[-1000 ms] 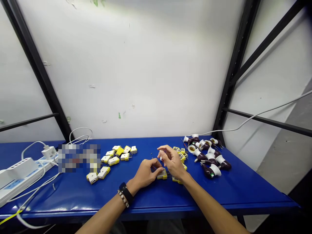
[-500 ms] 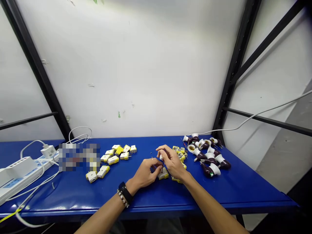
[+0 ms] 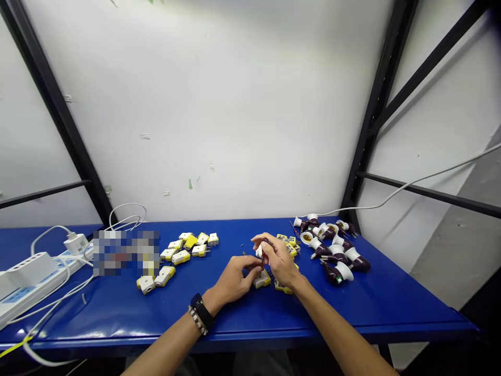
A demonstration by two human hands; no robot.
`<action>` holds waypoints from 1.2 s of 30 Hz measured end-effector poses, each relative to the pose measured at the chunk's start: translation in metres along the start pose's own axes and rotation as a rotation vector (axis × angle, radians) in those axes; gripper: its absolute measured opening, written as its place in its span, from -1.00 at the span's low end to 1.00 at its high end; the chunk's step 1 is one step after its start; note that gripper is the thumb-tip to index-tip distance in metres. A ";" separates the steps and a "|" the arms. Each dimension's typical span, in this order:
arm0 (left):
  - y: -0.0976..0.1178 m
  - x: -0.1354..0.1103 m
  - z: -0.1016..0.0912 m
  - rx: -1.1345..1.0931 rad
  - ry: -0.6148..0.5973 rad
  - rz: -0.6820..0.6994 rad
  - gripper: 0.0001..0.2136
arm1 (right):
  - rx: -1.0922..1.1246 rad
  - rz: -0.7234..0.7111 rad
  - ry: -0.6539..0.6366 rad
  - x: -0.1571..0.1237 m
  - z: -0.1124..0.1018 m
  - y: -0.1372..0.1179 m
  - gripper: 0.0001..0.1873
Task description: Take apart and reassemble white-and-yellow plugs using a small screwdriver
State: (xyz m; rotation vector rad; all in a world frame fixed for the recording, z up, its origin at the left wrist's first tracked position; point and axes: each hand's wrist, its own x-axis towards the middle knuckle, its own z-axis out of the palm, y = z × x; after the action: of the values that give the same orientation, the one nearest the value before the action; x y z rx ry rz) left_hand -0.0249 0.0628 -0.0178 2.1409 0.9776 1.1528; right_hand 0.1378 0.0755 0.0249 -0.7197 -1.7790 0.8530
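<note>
A white-and-yellow plug lies on the blue tabletop between my hands, its prongs toward the upper right. In my right hand is what looks like a small screwdriver, with a white and red handle and a thin dark shaft pointing down over the plug. My left hand rests beside the plug, thumb and fingertips pinched close to the shaft; whatever sits between them is too small to make out. Several open yellow plug halves lie behind and beside my right hand, partly hidden by it.
White-and-yellow plugs are grouped on the left. Dark purple and white lamp holders pile up on the right, near a thin red-handled tool. Small screws lie behind my left hand. A power strip with cables occupies the far left.
The screwdriver in my right hand has tilted, showing more of its white and red handle, and its shaft has come up from the plug. My left hand stays nearly in place.
</note>
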 end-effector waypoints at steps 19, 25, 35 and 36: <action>-0.010 -0.004 -0.015 0.158 0.034 -0.002 -0.85 | 0.151 0.042 0.284 0.006 -0.004 0.002 -0.63; -0.027 -0.002 -0.034 0.391 0.126 -0.107 -0.81 | 0.117 -0.002 0.474 0.007 -0.011 0.000 -0.60; -0.014 -0.007 -0.039 0.391 0.079 -0.032 -0.77 | -0.528 -0.087 0.240 -0.002 -0.024 -0.004 -0.70; -0.008 -0.009 -0.035 0.371 0.009 -0.013 -0.77 | -0.586 -0.083 0.168 -0.003 -0.025 -0.007 -0.70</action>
State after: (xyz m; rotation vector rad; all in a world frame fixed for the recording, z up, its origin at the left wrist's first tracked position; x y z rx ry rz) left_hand -0.0608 0.0644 -0.0105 2.4096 1.2908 1.0383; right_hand 0.1619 0.0751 0.0352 -1.0467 -1.8996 0.1948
